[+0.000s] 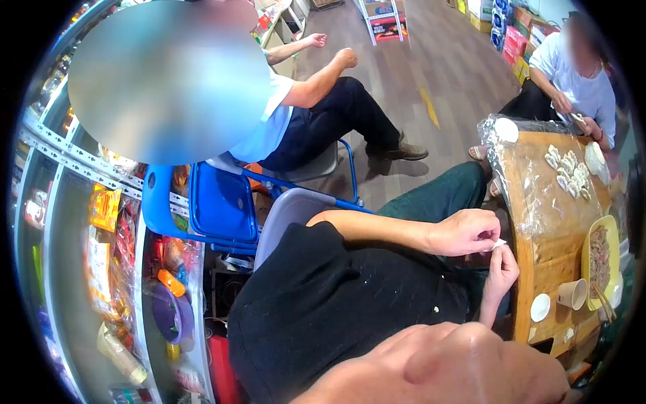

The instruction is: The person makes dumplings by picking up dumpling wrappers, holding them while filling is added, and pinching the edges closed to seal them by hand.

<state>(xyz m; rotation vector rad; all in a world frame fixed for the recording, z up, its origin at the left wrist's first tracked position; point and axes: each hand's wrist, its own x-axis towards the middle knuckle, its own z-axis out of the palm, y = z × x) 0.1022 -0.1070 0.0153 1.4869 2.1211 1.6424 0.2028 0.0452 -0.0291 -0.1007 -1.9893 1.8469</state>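
Observation:
My left hand (468, 232) and my right hand (501, 269) meet at the near edge of the wooden table (531, 273). Between their fingertips is a small white dumpling (498, 244), pinched by both hands and mostly covered by the fingers. A yellow dish of minced filling (599, 259) lies beyond my hands, with chopsticks (603, 301) resting on it. Close to it, a paper cup (572, 294) and a round white wrapper (540, 307) are on the table. Several shaped dumplings (568, 174) sit in a group farther left along the tabletop.
Across the table corner, a person (572, 87) holds something white in both hands. Another person (296, 114) sits to my left, near a blue folding chair (222, 202). Stocked shelves (60, 222) stand behind me. Clear plastic film (505, 175) covers the table's far-left end.

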